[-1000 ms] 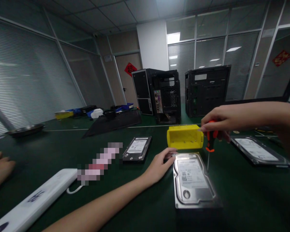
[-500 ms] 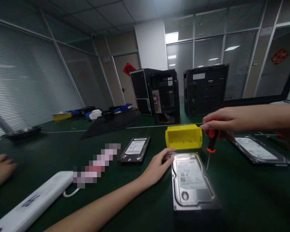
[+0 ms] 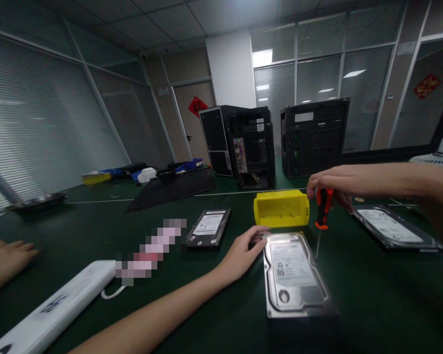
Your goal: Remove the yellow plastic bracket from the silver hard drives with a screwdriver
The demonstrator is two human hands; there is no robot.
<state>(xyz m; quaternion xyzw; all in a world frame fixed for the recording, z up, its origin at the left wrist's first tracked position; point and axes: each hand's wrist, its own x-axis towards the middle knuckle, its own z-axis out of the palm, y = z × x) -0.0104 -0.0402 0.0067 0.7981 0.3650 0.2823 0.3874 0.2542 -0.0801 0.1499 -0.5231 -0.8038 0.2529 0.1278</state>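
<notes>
A silver hard drive lies flat on the green table in front of me. My left hand rests against its far left corner, fingers curled on the edge. My right hand is closed round the orange-and-black handle of a screwdriver, held upright. The screwdriver's tip stands at the drive's far right edge. A yellow plastic bin sits just behind the drive, lying on its side with its opening towards me.
Two more hard drives lie on the table, one at centre left and one at right. Two black computer cases stand at the back. A white power strip lies near left. Another person's hand rests at the left edge.
My right hand has turned the screwdriver more upright and shifted slightly. The other person's hand at left has slid a little to the right. My left hand stays on the drive.
</notes>
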